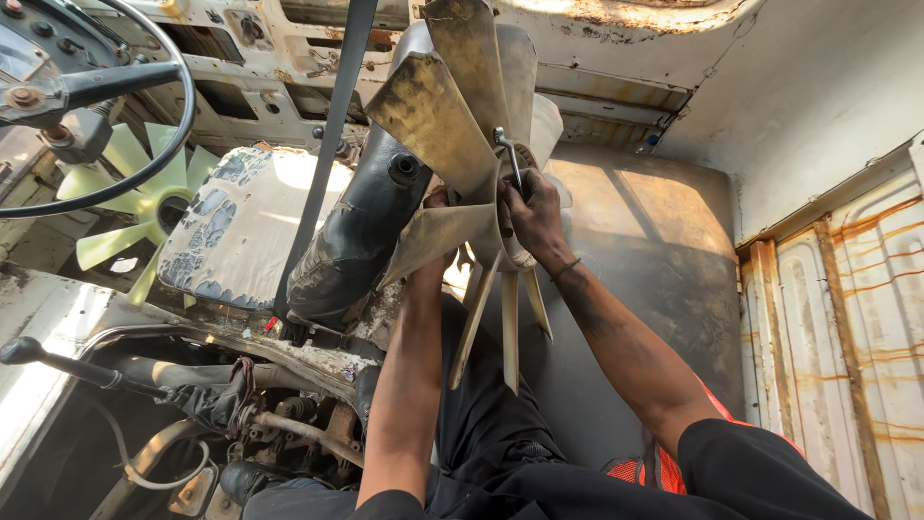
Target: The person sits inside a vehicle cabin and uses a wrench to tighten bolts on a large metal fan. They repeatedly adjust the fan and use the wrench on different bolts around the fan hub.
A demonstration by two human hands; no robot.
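Nearest the camera, dark trousers (pixel 500 424) and an orange vest (pixel 635 470) were noted at the bottom edge. Both forearms were extended up and away, converging on a dirty beige radiator fan (pixel 452 125) held upright at centre, apparently so its hub faced the person. The left hand (pixel 435 207) was largely hidden behind a lower blade; it seemed closed on the fan from the left to steady it, though the fingers could not be made out. The right hand (pixel 534 217) was curled shut around a slim metal tool (pixel 508 159) set against the hub, wrist bent inward. A black hose (pixel 361 231) lay just left of the fan. Farther left, a pale green fan (pixel 144 207) and steering wheel (pixel 115 77) were recorded; rusted panelling (pixel 847 289) stood right.
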